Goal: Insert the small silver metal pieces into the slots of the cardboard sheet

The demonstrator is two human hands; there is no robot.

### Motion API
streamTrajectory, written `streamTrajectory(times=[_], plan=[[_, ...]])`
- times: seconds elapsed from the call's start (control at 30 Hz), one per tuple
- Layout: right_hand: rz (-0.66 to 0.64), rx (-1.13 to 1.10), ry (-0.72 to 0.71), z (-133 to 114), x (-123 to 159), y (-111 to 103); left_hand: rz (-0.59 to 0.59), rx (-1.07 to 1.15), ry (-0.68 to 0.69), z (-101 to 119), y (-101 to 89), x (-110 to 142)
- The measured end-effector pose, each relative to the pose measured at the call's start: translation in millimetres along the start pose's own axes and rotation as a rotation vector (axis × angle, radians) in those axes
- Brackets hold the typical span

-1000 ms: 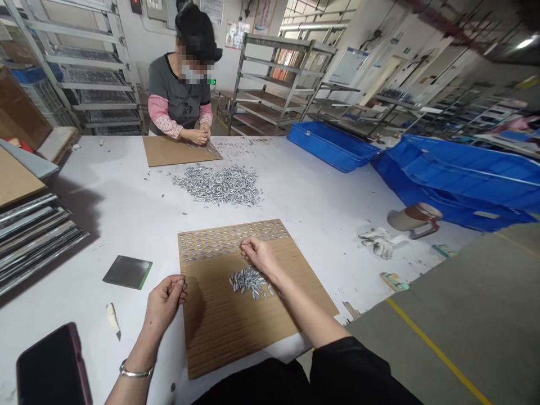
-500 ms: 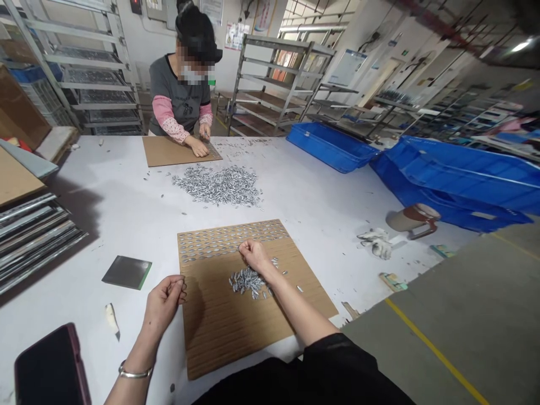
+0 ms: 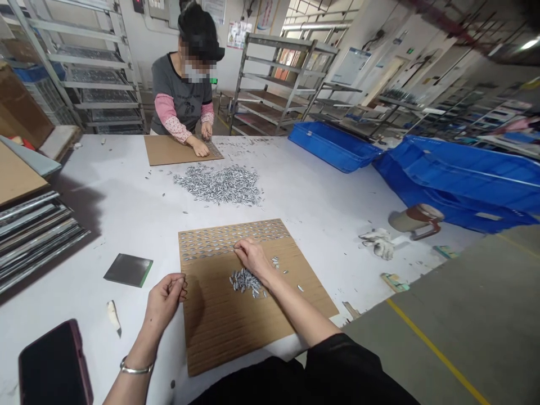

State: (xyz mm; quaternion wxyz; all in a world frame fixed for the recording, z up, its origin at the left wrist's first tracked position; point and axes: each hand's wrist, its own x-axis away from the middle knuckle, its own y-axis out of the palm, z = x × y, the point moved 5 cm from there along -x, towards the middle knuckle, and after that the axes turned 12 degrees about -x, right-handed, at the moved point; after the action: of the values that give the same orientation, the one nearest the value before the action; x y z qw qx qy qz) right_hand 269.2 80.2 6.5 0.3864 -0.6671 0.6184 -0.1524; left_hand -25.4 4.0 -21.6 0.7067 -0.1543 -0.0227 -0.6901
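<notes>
A square brown board (image 3: 230, 337) lies in front of me, with rows of small silver leaf-shaped pieces (image 3: 211, 239) along its far part. My right hand (image 3: 253, 260) is over the board, its thumb and forefinger pinched at the nearest row; whatever is between the fingertips is too small to make out. Beneath that wrist sits a loose heap of the same pieces (image 3: 243, 280), a few strewn to its right. At the board's left edge rests my left hand (image 3: 166, 297), fingers curled against the thumb; what it holds, if anything, is hidden.
A larger pile of silver pieces (image 3: 219, 184) lies mid-table. Across from me a person (image 3: 183, 107) works at another brown board (image 3: 169, 152). To the left are a dark plate (image 3: 129, 270), a knife (image 3: 113, 318) and a phone (image 3: 53, 365). A mug (image 3: 415, 218) and blue crates (image 3: 337, 149) stand right.
My right hand has shifted slightly left along the nearest row. My left hand stays at the board's edge. The whole view has moved a little.
</notes>
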Motion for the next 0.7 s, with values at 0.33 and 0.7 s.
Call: streamTrajectory(times=[0.33,0.7], plan=[[-0.046,-0.046,-0.041,3.9,-1.1,8.6,-0.006,0.005,0.002,1.4,0.6,0.0],[-0.041,-0.108,-0.046,7.3,-2.3,8.3,-0.001,-0.003,0.000,0.4,0.3,0.1]])
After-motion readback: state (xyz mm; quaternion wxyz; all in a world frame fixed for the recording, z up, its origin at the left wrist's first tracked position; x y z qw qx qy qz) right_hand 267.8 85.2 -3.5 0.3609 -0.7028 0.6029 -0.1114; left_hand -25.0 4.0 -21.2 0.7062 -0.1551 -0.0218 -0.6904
